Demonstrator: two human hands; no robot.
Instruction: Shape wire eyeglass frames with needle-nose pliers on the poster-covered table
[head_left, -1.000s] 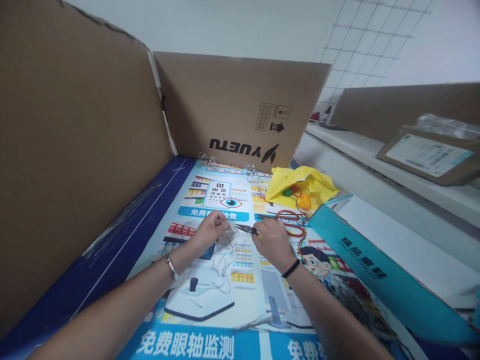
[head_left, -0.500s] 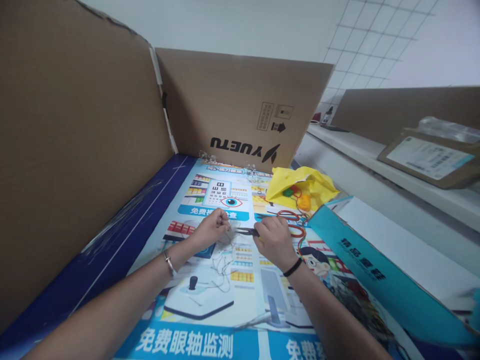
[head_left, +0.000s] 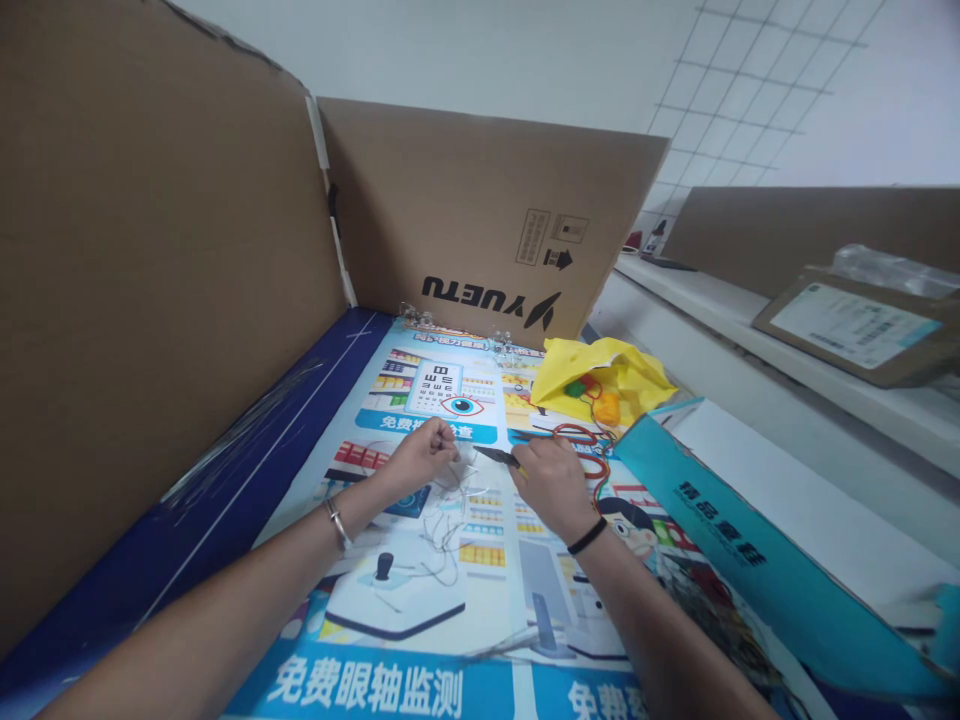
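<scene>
Near the middle of the printed sheet, my left hand is closed in a pinch on thin wire, whose fine strands loop out below the fingers. My right hand grips a pair of pliers with dark, narrow jaws that point at the left fingertips, a short gap apart from them. Only the jaws and a bit of yellow handle show; the palm hides the rest. Just behind the right hand lie scissors with red handles. More loose wire is spread on the sheet below both hands.
A yellow bag with coloured thread stands behind the scissors. To the right is a teal box, with a dark tangled bundle beside it. Cardboard panels wall the back and left. Wire lengths lie along the left edge.
The pliers' jaws have swung upward at the tip and drawn slightly away from the wire by my left fingers. My left hand has hardly moved.
</scene>
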